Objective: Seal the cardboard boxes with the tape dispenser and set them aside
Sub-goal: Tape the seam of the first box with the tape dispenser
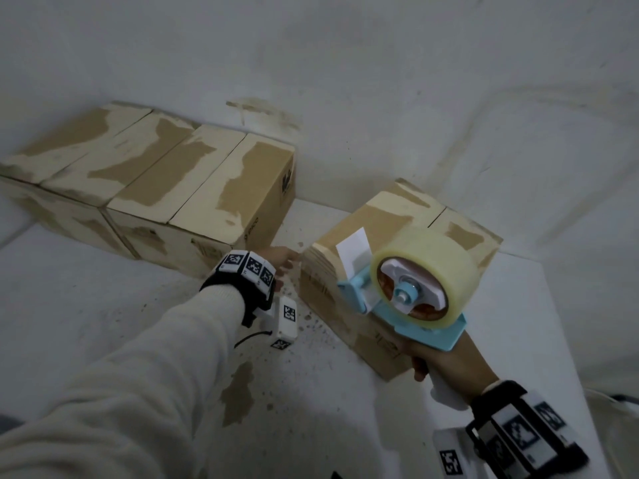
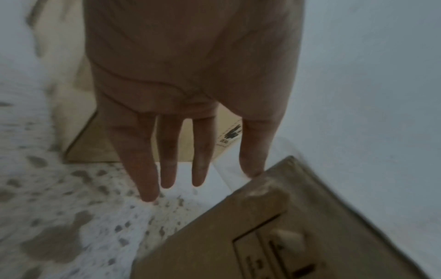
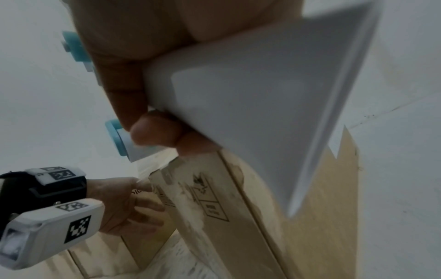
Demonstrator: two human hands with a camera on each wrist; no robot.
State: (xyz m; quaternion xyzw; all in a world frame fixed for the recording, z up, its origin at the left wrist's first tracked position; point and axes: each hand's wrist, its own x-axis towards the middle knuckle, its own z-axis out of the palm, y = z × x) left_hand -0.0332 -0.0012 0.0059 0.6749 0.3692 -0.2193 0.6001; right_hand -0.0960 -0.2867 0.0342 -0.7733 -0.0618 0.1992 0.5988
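Head view: my right hand, at the lower right of the frame, is wrapped around the handle of the tape dispenser, whose blue frame and clear tape roll hang over the near corner of a cardboard box at the centre right. That box sits on the white tabletop. My left hand reaches to the middle of the frame, fingers straight, at the box's left edge. In the upper left, a row of boxes stands side by side against the wall, well apart from the single box.

Left wrist view: my left hand fills the top centre, fingers stretched out and spread, holding nothing. One fingertip touches the corner of the cardboard box at the lower right. The speckled tabletop lies at the lower left.

Right wrist view: my right hand curls tightly round the white handle of the tape dispenser in the upper half. Below it stands the cardboard box, and my left hand lies flat against its side at the lower left.
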